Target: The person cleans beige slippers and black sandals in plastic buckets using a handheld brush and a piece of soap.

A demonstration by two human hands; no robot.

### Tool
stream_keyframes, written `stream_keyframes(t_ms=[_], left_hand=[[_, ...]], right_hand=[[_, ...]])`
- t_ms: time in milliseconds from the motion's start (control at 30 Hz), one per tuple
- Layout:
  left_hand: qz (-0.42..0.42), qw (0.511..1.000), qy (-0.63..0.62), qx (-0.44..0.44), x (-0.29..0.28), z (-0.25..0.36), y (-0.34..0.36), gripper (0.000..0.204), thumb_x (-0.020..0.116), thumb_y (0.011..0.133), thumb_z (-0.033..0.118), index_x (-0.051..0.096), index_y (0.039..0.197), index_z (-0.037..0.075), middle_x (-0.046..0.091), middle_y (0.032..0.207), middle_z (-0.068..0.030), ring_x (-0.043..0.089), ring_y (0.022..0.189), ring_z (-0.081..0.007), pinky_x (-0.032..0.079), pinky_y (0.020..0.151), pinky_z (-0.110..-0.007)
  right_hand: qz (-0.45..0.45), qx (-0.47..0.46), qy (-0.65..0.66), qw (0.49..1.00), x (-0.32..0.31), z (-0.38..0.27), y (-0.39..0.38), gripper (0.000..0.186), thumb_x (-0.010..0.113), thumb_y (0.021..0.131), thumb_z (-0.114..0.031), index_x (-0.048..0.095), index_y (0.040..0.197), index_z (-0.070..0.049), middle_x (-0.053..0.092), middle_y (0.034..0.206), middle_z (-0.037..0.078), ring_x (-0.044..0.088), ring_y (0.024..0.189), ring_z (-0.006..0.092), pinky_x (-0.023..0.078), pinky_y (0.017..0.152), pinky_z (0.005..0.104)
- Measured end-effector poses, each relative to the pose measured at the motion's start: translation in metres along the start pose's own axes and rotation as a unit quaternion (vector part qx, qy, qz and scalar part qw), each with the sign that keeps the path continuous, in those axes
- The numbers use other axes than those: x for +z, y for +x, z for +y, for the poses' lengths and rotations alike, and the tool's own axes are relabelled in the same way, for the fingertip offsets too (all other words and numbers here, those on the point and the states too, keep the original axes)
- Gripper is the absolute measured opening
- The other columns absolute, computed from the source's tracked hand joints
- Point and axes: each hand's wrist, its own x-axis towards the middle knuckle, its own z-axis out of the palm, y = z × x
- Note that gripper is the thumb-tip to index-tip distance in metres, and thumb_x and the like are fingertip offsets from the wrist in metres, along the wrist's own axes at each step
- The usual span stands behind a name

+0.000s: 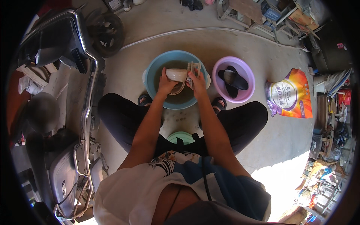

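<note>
Over the blue basin [150, 63] in front of me, a pale shoe [176, 75] is tilted on its side; it looks like a slipper or sandal, with a curved lower edge near the murky water. My left hand [165, 83] grips it at its left end. Closed around a pale scrubbing brush [194, 69], my right hand [197, 81] is at the shoe's right end. The fingers partly hide both things. To the right, a pair of black slippers [233, 78] lies crossed inside a purple basin [252, 84].
An orange and purple plastic bag [296, 98] stands to the right of the basins. A scooter with a chrome frame [88, 112] fills the left side. A pale hose [180, 32] curves across the floor beyond. Under me is a green stool [178, 137]. Cluttered shelves [333, 120] line the right.
</note>
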Motion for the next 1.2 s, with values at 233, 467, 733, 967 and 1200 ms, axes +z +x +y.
stream_keyframes(t_ms=[233, 467, 733, 967, 1200], left_hand=[[-0.188, 0.842, -0.449, -0.233, -0.027, 0.059, -0.038, 0.098, 0.055, 0.074, 0.071, 0.028, 0.147, 0.012, 0.031, 0.149, -0.0137, 0.026, 0.137, -0.0315, 0.016, 0.099, -0.072], [-0.108, 0.844, -0.474, -0.228, -0.031, 0.032, -0.042, 0.053, 0.054, 0.089, 0.045, 0.047, 0.132, 0.015, 0.047, 0.135, -0.0130, 0.047, 0.122, -0.0332, 0.039, 0.098, -0.059], [0.039, 0.767, -0.595, -0.235, -0.006, -0.007, -0.053, 0.041, 0.037, 0.094, 0.032, 0.058, 0.115, 0.004, 0.062, 0.116, -0.0107, 0.060, 0.105, -0.0301, 0.046, 0.093, -0.045], [0.032, 0.736, -0.620, -0.269, 0.004, 0.001, -0.077, 0.033, 0.055, 0.080, 0.018, 0.057, 0.109, 0.002, 0.062, 0.110, -0.0101, 0.060, 0.102, -0.0284, 0.049, 0.090, -0.043], [0.112, 0.691, -0.638, -0.322, 0.005, -0.019, -0.078, 0.033, 0.054, 0.081, 0.018, 0.058, 0.110, 0.003, 0.063, 0.110, -0.0108, 0.061, 0.103, -0.0286, 0.049, 0.092, -0.042]], right_hand=[[0.022, -0.213, -0.158, 0.964, -0.027, 0.026, 0.011, 0.060, 0.072, 0.081, -0.019, 0.044, 0.131, -0.003, 0.059, 0.112, 0.009, 0.058, 0.098, 0.0175, 0.048, 0.081, 0.0306], [-0.037, -0.307, -0.286, 0.907, 0.017, 0.025, -0.047, 0.062, 0.075, 0.073, -0.020, 0.049, 0.125, 0.002, 0.056, 0.115, 0.015, 0.055, 0.109, 0.0258, 0.044, 0.092, 0.0340], [-0.050, -0.311, -0.366, 0.876, 0.044, 0.024, -0.101, 0.054, 0.075, 0.069, -0.018, 0.058, 0.116, 0.002, 0.051, 0.106, 0.013, 0.052, 0.104, 0.0270, 0.044, 0.089, 0.0336], [0.110, -0.241, -0.315, 0.911, -0.009, 0.001, 0.008, 0.054, 0.073, 0.072, -0.029, 0.059, 0.118, -0.005, 0.050, 0.108, 0.020, 0.059, 0.089, 0.0343, 0.050, 0.078, 0.0388], [0.042, -0.170, -0.312, 0.934, 0.021, 0.029, -0.052, 0.054, 0.073, 0.072, -0.032, 0.060, 0.116, -0.004, 0.050, 0.100, 0.016, 0.059, 0.083, 0.0296, 0.050, 0.075, 0.0397]])
